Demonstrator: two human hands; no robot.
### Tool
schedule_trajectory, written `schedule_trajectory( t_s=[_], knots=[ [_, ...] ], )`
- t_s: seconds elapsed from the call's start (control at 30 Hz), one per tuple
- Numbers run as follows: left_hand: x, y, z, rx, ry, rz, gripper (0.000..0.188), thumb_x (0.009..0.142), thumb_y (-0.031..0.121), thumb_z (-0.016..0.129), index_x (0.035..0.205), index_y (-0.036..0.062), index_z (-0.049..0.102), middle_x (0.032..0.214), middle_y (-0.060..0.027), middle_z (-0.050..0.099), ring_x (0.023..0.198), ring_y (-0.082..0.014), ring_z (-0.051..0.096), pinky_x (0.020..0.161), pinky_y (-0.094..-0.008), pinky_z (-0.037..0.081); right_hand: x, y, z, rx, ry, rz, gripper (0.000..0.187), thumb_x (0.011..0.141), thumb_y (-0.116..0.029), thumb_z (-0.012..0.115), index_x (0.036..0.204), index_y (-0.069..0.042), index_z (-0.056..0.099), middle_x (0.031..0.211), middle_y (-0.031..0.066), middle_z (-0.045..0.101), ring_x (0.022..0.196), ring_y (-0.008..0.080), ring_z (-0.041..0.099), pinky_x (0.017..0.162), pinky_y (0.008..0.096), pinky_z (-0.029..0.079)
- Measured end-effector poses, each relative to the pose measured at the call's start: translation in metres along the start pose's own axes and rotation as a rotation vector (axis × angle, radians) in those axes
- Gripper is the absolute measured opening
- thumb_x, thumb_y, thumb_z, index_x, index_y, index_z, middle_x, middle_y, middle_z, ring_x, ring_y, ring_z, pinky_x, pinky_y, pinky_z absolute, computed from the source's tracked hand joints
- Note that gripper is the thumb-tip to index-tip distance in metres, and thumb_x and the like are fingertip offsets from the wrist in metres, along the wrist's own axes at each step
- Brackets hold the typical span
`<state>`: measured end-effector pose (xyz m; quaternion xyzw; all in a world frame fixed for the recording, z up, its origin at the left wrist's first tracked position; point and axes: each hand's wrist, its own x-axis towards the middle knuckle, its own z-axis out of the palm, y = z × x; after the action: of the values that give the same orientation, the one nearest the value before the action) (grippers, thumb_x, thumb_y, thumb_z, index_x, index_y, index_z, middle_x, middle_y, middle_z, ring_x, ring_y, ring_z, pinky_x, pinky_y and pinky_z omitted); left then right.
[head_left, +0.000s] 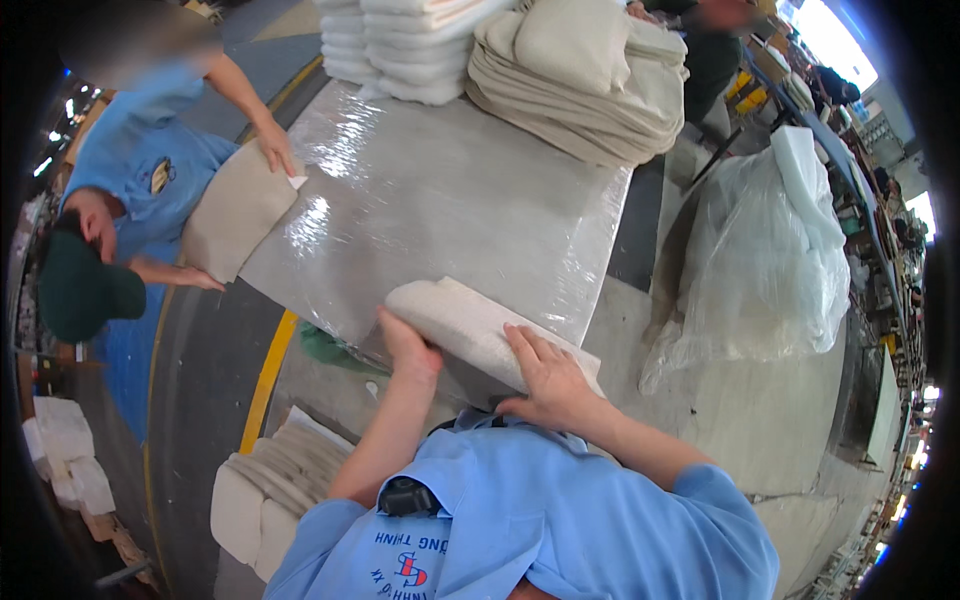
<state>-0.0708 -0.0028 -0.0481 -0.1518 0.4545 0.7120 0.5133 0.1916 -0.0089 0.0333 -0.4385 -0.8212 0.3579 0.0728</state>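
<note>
Right hand: fingers spread apart, laid over the top of the cream, soft, folded-looking textile piece.
Left hand: at the piece's left end; fingers partly hidden, couldn't tell if clamped.
Piece location: beneath right fingers, at the near edge of the grey, film-wrapped, flat bench.
Stacks beyond fingers: beige, rounded, layered textile stack; white, fluffy, folded textile stack.
Left of fingers: co-worker held a beige, flat textile panel.
Done, judged: both stacks piled up.
Left, judged: piece mid-handling, apart from both stacks; panel likewise unstacked; remaining count couldn't tell.
</note>
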Motion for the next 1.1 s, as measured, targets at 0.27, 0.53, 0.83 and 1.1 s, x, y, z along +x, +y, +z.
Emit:
schedule_trajectory(
  t_s=[0.27,0.53,0.83,1.1],
  knots=[
    [0.016,-0.042,0.005,0.775,-0.312,-0.174,0.087,0.104,0.061,0.063,0.169,0.0126,0.031,0.165,-0.0145,0.045,0.137,-0.0356,0.052,0.111,-0.0567,0.043,0.019,0.046,-0.077,0.485,0.202,0.268,0.072,0.087,-0.012,0.082,0.153,-0.004,0.054,0.130,0.0175,0.075,0.121,0.0293,0.072,0.104,0.0399,0.054],
    [0.013,-0.091,0.100,0.754,-0.633,-0.372,0.086,0.106,0.065,0.057,0.162,0.0010,0.043,0.155,-0.0187,0.056,0.138,-0.0300,0.057,0.112,-0.0466,0.047,-0.022,-0.001,-0.061,1.049,0.537,0.145,0.068,0.098,-0.008,0.075,0.159,0.001,0.046,0.140,0.0150,0.066,0.125,0.0221,0.064,0.110,0.0383,0.050],
    [-0.023,-0.113,0.107,1.043,-0.937,-0.665,0.064,0.112,0.053,0.051,0.143,-0.0015,0.061,0.130,-0.0144,0.071,0.112,-0.0274,0.070,0.099,-0.0425,0.055,-0.030,0.068,0.006,1.473,0.763,0.603,0.063,0.110,-0.053,0.058,0.160,-0.016,0.048,0.147,0.0059,0.058,0.130,0.0201,0.054,0.111,0.0529,0.042],
    [-0.025,-0.154,0.077,1.481,-0.901,-0.431,0.056,0.115,0.046,0.049,0.130,-0.0029,0.071,0.117,-0.0117,0.077,0.098,-0.0268,0.074,0.092,-0.0417,0.058,-0.036,0.108,0.091,1.847,1.194,0.699,0.036,0.115,-0.028,0.054,0.139,-0.003,0.059,0.134,0.0111,0.069,0.122,0.0256,0.064,0.108,0.0469,0.050]
  ],
)
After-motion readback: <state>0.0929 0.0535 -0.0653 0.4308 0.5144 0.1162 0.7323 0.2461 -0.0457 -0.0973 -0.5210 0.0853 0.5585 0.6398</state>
